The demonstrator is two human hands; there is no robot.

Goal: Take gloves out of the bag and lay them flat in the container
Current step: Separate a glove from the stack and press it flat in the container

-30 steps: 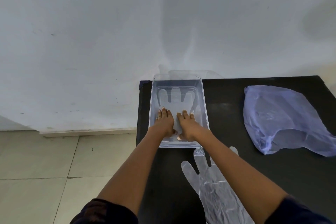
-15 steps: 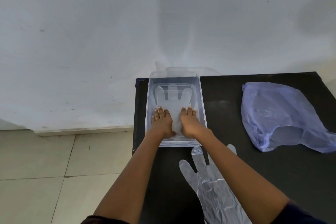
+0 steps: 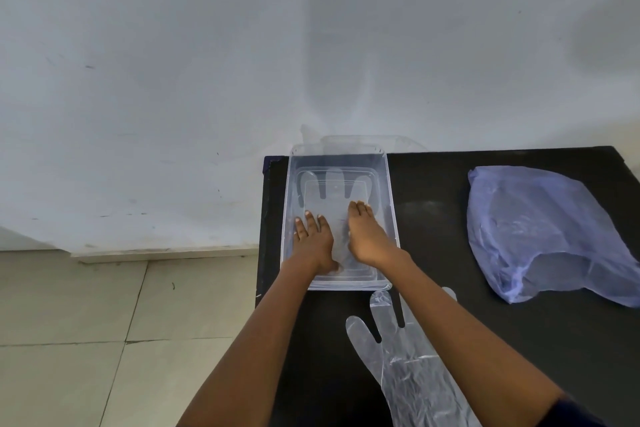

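While we looked down from head height, a pale wall (image 3: 207,62) filled the upper half of the view and a tiled floor (image 3: 86,340) lay at lower left. Our black desk (image 3: 519,340) stood against the wall on the right. Toward its far right side lay a crumpled, translucent purple bag (image 3: 540,232), well apart from everything else. At the desk's far left corner sat a clear plastic container (image 3: 389,198), its long side running away from us. One clear glove (image 3: 332,191) lay flat on the container's floor, its finger shapes pointing toward the wall. A second clear glove (image 3: 412,371) lay flat on the desk just in front of the container, partly hidden under our right forearm. Both our hands reached into the container: our left hand (image 3: 313,243) and our right hand (image 3: 367,232) pressed palm-down on the wrist end of the glove inside, fingers straight and close together, gripping nothing, the right a little farther forward.
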